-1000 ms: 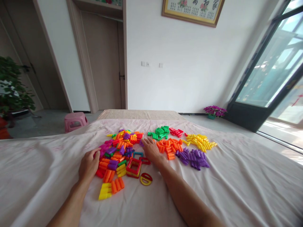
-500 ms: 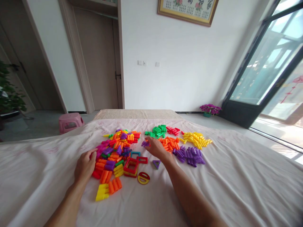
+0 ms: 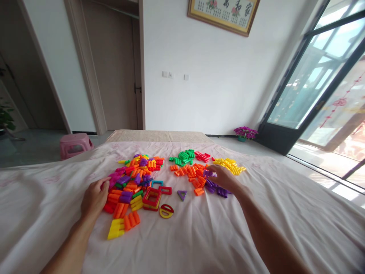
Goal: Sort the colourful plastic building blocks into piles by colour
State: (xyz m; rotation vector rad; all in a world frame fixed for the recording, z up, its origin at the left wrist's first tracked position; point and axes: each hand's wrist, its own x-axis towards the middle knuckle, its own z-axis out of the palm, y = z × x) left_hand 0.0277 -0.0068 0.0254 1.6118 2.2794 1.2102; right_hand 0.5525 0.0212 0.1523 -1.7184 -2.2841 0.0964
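Note:
My right hand is closed on a purple piece above the purple pile. My left hand rests at the left edge of the mixed pile, its curled fingers beside the magenta pieces; whether they grip one is hidden. Orange pieces lie left of my right hand, with green and red pieces behind them. Yellow pieces sit beyond my right hand. Red square frames, a purple triangle and a red and yellow ring lie between my hands.
A pale cloth covers the surface under the pieces. Past its far left side stands a pink stool. Purple flowers are on the floor near the glass door at the right.
My right hand has moved right with a purple piece, from left of the orange pieces to the purple pile. My left hand stays by the mixed pile. The view has shifted slightly.

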